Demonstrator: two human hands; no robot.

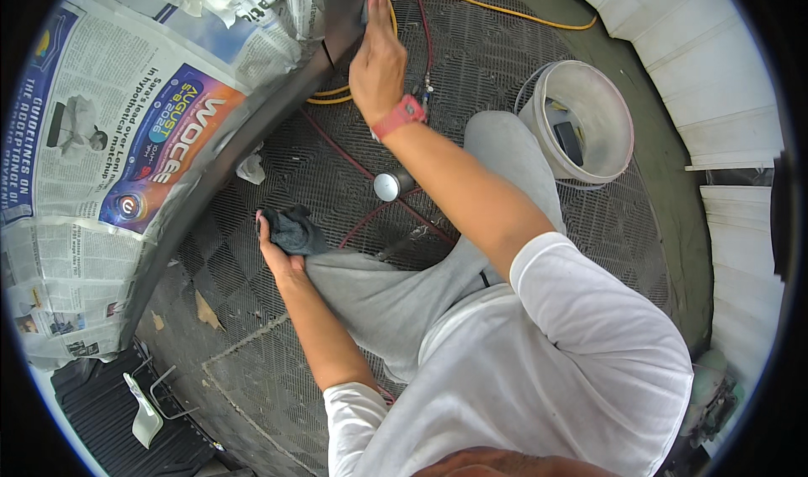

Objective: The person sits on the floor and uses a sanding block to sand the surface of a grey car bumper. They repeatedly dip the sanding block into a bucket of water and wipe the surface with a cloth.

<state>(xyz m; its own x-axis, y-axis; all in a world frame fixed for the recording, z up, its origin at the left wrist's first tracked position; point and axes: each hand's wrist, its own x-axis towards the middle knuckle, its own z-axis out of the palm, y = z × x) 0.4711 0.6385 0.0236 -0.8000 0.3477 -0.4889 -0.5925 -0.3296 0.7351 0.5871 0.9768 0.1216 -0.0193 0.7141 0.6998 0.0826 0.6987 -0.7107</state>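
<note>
My left hand (276, 252) is closed around a bunched dark grey cloth (297, 231), held low beside my bent leg. Farther forward, my right hand (379, 66) reaches up to the edge of a dark, curved panel (343, 21). Its fingers are straight and pressed together. A small greyish piece shows between the fingertips and the panel, too hidden to name. Newspaper sheets (84, 81) are taped over most of the large curved body to the left, leaving a dark grey strip bare along its lower edge. A pink watch (399, 119) is on my right wrist.
A white bucket (539, 111) with a dark block inside stands to the right. A small can (388, 186) stands on the ribbed mat (497, 31). Yellow (505, 10) and dark red (337, 144) hoses cross it. A black ribbed tray-like piece (93, 410) lies at lower left.
</note>
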